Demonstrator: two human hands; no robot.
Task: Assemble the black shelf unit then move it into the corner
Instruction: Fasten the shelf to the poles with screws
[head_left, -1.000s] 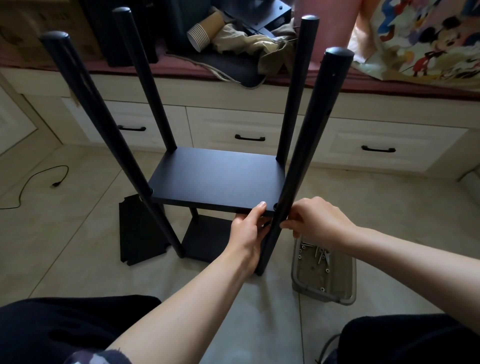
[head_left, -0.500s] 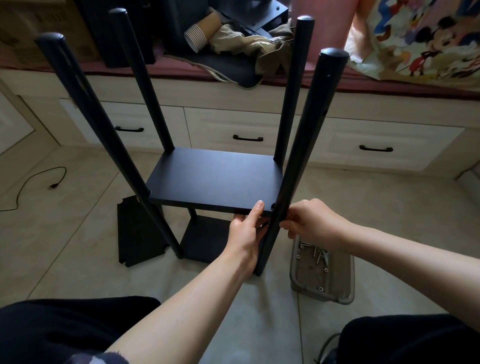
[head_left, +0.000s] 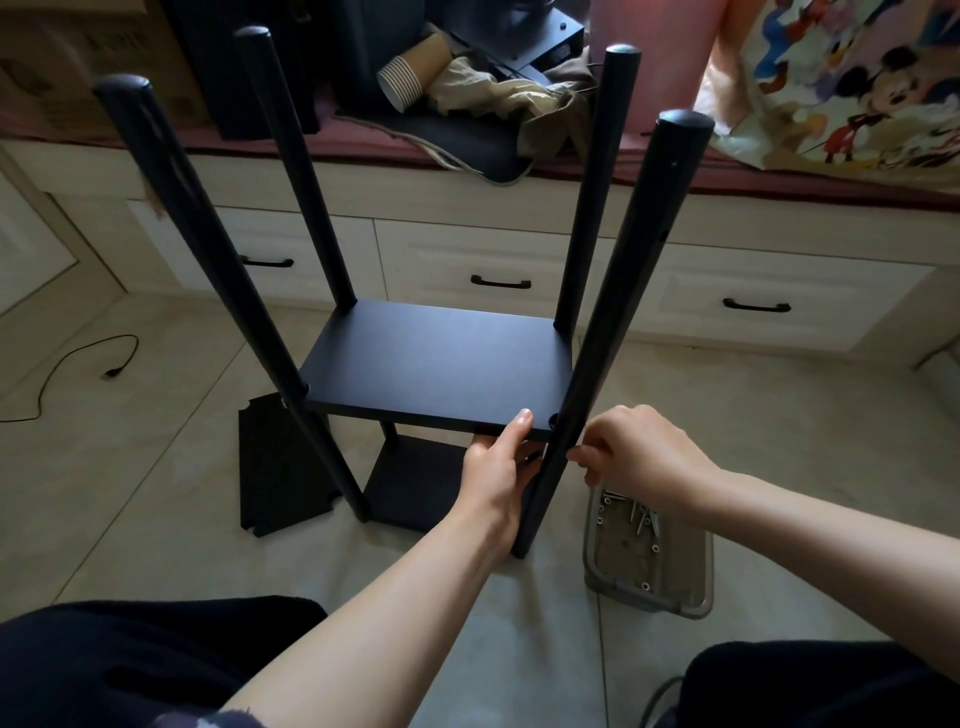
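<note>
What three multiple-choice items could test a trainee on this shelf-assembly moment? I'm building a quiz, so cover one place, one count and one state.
1. Where does the clear tray of screws lie?
A. on the floor, right of the near right post
B. on the upper shelf board
C. on the window seat

2. How many black posts stand up from the shelf unit?
A. two
B. three
C. four

3. What is the left hand doing?
A. resting flat on the floor
B. gripping the front edge of the upper shelf board, thumb on top
C. holding a paper cup

Answers: 1 A, the tray sits on the tiles just beside the post's foot, below the right hand. 2 C, one post rises at each corner of the board. 3 B, the thumb lies on the board's top and the fingers go under it.
</note>
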